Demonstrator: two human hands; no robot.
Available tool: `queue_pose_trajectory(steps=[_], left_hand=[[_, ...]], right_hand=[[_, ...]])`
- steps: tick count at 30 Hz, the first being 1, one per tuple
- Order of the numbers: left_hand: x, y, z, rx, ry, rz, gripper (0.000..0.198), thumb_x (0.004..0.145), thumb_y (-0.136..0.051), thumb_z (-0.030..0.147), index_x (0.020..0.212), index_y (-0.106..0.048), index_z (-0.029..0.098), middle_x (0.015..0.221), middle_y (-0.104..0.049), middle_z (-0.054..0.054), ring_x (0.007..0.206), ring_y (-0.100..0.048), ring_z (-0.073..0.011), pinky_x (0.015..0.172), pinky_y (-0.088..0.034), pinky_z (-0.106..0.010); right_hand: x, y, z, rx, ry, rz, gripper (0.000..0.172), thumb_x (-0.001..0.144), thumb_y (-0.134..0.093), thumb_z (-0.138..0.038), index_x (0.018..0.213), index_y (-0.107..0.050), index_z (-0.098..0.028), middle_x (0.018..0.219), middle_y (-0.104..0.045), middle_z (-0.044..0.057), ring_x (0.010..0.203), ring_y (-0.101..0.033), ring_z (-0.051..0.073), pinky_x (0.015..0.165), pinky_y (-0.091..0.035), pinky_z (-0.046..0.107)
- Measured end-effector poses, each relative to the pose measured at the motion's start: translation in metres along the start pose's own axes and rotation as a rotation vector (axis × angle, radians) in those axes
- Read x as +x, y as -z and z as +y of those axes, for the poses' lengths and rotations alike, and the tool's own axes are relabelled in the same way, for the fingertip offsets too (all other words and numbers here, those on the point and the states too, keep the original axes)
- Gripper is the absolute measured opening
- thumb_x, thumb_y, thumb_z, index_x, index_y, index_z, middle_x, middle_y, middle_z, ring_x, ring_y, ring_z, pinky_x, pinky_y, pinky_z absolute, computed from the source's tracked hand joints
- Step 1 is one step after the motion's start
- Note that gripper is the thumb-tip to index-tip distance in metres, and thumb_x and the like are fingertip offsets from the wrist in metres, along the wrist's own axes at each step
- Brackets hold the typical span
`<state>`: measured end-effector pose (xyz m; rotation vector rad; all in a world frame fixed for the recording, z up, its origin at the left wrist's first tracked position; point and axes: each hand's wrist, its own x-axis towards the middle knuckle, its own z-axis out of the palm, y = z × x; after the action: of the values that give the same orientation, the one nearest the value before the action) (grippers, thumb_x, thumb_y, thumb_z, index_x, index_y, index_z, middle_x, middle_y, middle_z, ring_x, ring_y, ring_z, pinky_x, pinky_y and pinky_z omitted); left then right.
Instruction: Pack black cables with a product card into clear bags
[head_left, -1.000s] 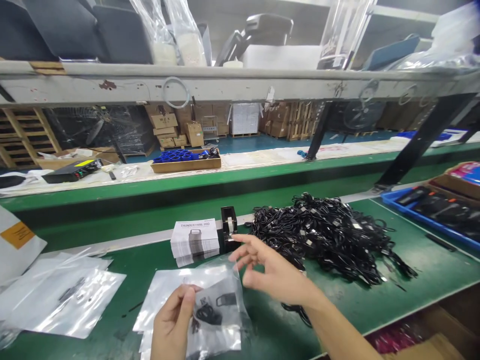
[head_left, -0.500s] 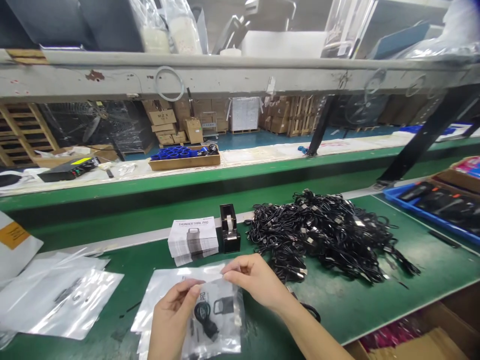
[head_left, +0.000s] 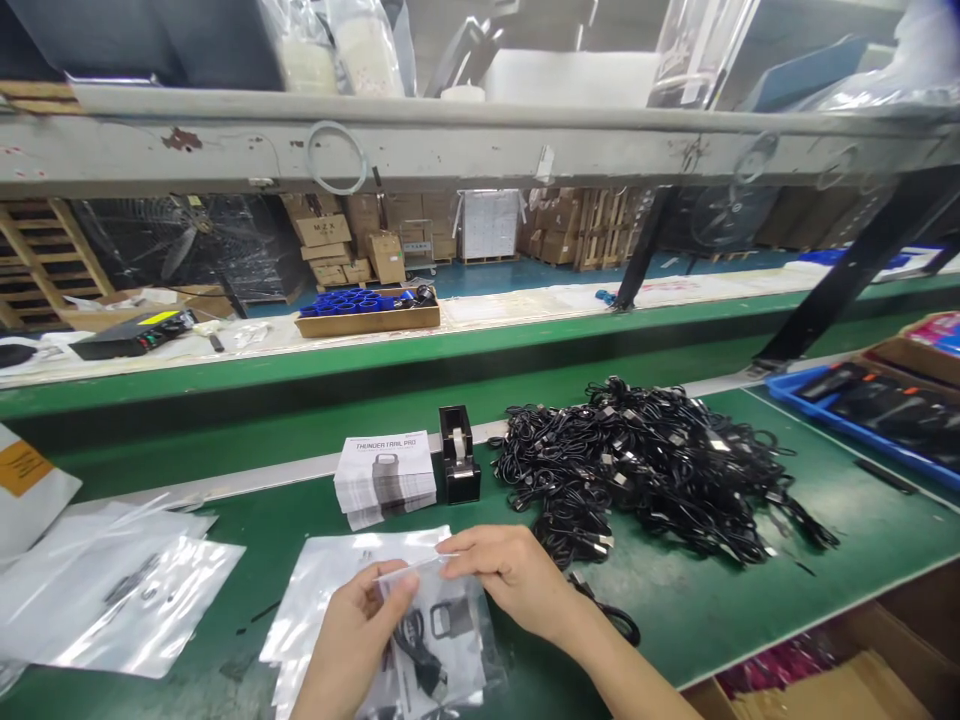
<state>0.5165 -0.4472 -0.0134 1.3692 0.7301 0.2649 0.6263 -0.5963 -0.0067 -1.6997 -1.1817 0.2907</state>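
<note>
Between my hands is a clear plastic bag (head_left: 469, 655) holding a folded leaflet and a coiled black USB cable (head_left: 420, 650). My left hand (head_left: 356, 630) pinches the bag's upper left edge between thumb and fingers. Across the top edge, my right hand (head_left: 510, 580) grips the bag with its thumb and fingertips. Underneath lie several flat white plastic bags (head_left: 311, 580). Just beyond stand a stack of printed leaflets (head_left: 384, 480) and a black tape dispenser (head_left: 459, 455). A loose black cable (head_left: 611, 615) lies beside my right wrist.
A large heap of black cables (head_left: 645, 470) covers the bench to the right. Further right sits a blue tray (head_left: 795, 385) of black items. More plastic bags (head_left: 172, 600) lie at left. A shelf beam (head_left: 480, 150) crosses above, and a cardboard tray of blue rings (head_left: 367, 318) sits behind.
The bag and my left hand have shifted slightly right. My right hand's fingers have moved along the bag's top edge and now lie flatter over it.
</note>
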Motion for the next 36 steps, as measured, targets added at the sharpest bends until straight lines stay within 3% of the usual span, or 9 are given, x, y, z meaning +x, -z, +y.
queue_pose_trajectory(steps=[3,6,9,12,15,21,27,30,36], left_hand=[[-0.001,0.001,-0.008,-0.019,-0.016,0.026,0.039,0.052,-0.074,0.045,0.076,-0.064,0.015,0.066,-0.067,-0.001,0.066,-0.058,-0.0166,0.062,-0.045,-0.024],[-0.002,0.005,-0.013,-0.088,0.028,0.130,0.043,0.051,-0.075,0.042,0.082,-0.064,0.015,0.068,-0.069,-0.001,0.070,-0.061,-0.0168,0.065,-0.046,-0.024],[-0.001,0.008,-0.017,-0.169,0.095,0.155,0.045,0.052,-0.076,0.041,0.087,-0.064,0.017,0.069,-0.070,0.000,0.076,-0.064,-0.0185,0.071,-0.048,-0.027],[-0.002,0.008,-0.019,-0.256,0.113,0.139,0.042,0.053,-0.076,0.040,0.088,-0.065,0.019,0.075,-0.071,0.000,0.081,-0.064,-0.0196,0.073,-0.049,-0.028],[-0.003,0.006,-0.020,-0.313,0.113,0.152,0.039,0.055,-0.075,0.038,0.088,-0.065,0.020,0.080,-0.072,0.000,0.085,-0.064,-0.0204,0.075,-0.050,-0.029],[-0.001,0.004,-0.018,-0.336,0.067,0.188,0.046,0.053,-0.077,0.035,0.094,-0.064,0.019,0.074,-0.072,0.003,0.076,-0.065,-0.0145,0.067,-0.050,-0.020],[0.002,0.004,-0.021,-0.402,0.104,0.173,0.036,0.058,-0.075,0.030,0.091,-0.064,0.022,0.076,-0.072,0.003,0.080,-0.065,-0.0156,0.070,-0.050,-0.023],[0.002,0.002,-0.018,-0.386,0.086,0.234,0.032,0.058,-0.074,0.029,0.089,-0.065,0.023,0.080,-0.072,0.004,0.084,-0.064,-0.0155,0.075,-0.049,-0.023],[-0.007,-0.004,-0.010,-0.172,0.022,0.345,0.038,0.054,-0.074,0.038,0.087,-0.066,0.020,0.089,-0.070,-0.001,0.090,-0.061,-0.0218,0.081,-0.047,-0.032]], right_hand=[[0.004,0.007,0.003,-0.021,-0.059,0.067,0.035,0.079,-0.041,-0.007,0.097,-0.066,-0.025,0.102,-0.066,0.000,0.094,-0.060,0.012,0.085,-0.045,0.025],[0.021,0.017,0.009,-0.132,-0.290,0.340,0.029,0.085,-0.039,-0.022,0.107,-0.058,-0.022,0.108,-0.060,0.005,0.082,-0.061,0.013,0.080,-0.046,0.027],[0.047,0.024,0.019,-0.208,-0.458,0.452,0.029,0.084,-0.041,-0.036,0.093,-0.061,-0.017,0.104,-0.056,0.010,0.077,-0.059,0.017,0.077,-0.043,0.033],[0.069,0.024,0.029,-0.173,-0.526,0.392,0.033,0.078,-0.049,-0.039,0.056,-0.057,-0.016,0.071,-0.059,0.007,0.066,-0.057,0.018,0.070,-0.042,0.033],[0.077,0.018,0.034,-0.063,-0.578,0.339,0.030,0.074,-0.054,-0.037,0.052,-0.052,-0.017,0.052,-0.052,-0.001,0.050,-0.052,0.013,0.056,-0.044,0.027],[0.062,0.006,0.027,0.149,-0.557,0.332,0.030,0.083,-0.041,-0.042,0.083,-0.057,-0.017,0.085,-0.062,0.004,0.067,-0.061,0.011,0.059,-0.047,0.023],[0.038,0.001,0.022,-0.007,-0.515,0.403,0.021,0.073,-0.057,-0.029,0.057,-0.058,-0.016,0.099,-0.053,0.009,0.100,-0.050,0.022,0.085,-0.037,0.035],[0.024,0.001,0.008,-0.092,-0.484,0.448,0.017,0.076,-0.054,-0.025,0.063,-0.060,-0.017,0.104,-0.048,0.009,0.097,-0.048,0.022,0.086,-0.034,0.037],[0.000,-0.018,-0.025,0.326,-0.466,0.072,0.028,0.078,-0.051,-0.038,0.065,-0.059,-0.015,0.058,-0.053,-0.002,0.052,-0.046,0.009,0.048,-0.035,0.020]])
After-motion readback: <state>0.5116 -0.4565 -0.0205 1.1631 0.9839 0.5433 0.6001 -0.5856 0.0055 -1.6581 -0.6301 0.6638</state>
